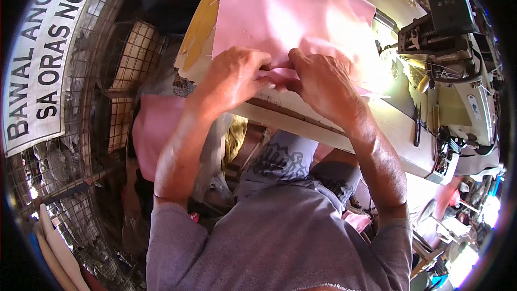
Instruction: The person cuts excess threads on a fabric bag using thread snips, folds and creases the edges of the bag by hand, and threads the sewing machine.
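A large piece of pink fabric (269,5) lies spread over the sewing table. At its near edge, my left hand (237,73) pinches the cloth between thumb and fingers. Close beside it, my right hand (320,78) grips the same edge, the thumbs and fingertips facing each other. Between the two hands the edge looks folded or gathered. To the right of the fabric stands a sewing machine (449,54), its lamp shining brightly on the cloth near the needle area.
Dark snips (417,124) lie on the table's right side, near a tool with a yellowish handle (435,116). More pink cloth (156,129) hangs at lower left. A wire mesh wall (81,97) with a lettered sign (46,59) rises at left.
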The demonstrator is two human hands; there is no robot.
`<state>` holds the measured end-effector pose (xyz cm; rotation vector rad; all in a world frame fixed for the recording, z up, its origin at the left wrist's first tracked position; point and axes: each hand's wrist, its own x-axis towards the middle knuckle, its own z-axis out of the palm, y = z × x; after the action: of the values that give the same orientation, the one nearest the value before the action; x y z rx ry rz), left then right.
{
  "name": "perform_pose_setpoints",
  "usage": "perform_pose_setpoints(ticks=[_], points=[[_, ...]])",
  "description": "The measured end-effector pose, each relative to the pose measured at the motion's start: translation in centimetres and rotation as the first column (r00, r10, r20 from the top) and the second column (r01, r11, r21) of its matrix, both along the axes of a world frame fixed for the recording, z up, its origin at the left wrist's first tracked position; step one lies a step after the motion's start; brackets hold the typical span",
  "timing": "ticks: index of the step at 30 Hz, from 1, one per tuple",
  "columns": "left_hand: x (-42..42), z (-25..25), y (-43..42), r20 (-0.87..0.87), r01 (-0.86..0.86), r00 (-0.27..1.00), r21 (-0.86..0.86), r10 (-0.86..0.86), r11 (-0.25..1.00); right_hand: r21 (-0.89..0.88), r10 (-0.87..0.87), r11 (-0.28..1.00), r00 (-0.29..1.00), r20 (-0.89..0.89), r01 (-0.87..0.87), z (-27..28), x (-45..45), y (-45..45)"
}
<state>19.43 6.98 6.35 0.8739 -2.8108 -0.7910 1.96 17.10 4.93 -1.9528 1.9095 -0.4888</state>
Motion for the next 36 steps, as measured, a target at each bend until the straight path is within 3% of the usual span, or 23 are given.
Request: perform_pose_setpoints(ticks=[4,7,13,16,17,20,22,26,36], points=[[-0.3,1.1,-0.6,0.089,-0.001,0.996,0.057,-0.004,0.998,-0.014,0.026,1.0,0.999,-0.048,-0.027,-0.3,-0.8,-0.5],[-0.6,1.8,-1.2,0.191,-0.008,0.982,0.083,-0.008,0.997,0.152,0.011,0.988,1.0,-0.016,-0.008,1.8,-1.3,-0.7],[-0.3,2.0,-0.9,0.184,0.012,0.983,0.072,-0.025,0.997,0.138,-0.042,0.989,0.997,-0.057,0.05,2.0,-2.2,0.3],[2.0,-0.5,-0.7,-0.041,0.074,0.996,-0.148,-0.081,0.986,0.137,-0.031,0.99,0.999,-0.035,0.036,1.6,-2.2,0.4],[2.9,-0.2,-0.9,-0.058,0.075,0.995,-0.138,-0.083,0.988,0.136,-0.026,0.99,0.999,-0.03,0.029,1.5,-2.3,0.5],[5.6,0.5,-1.3,-0.096,0.061,0.993,-0.141,-0.075,0.988,0.031,-0.019,0.999,0.996,-0.086,0.022,1.8,-1.7,1.3],[7.2,-0.1,-0.2,-0.106,0.022,0.994,-0.183,-0.042,0.983,-0.141,0.033,0.989,0.995,-0.093,-0.046,1.4,-0.7,2.1],[7.8,-1.6,2.1,-0.208,-0.078,0.978,-0.38,-0.003,0.922,-0.392,0.09,0.908,0.982,-0.166,-0.15,-0.8,2.2,2.8],[9.8,-3.1,1.3,-0.327,-0.253,0.934,-0.312,0.147,0.916,-0.402,0.124,0.899,0.982,-0.143,-0.172,-0.8,3.6,3.0]])
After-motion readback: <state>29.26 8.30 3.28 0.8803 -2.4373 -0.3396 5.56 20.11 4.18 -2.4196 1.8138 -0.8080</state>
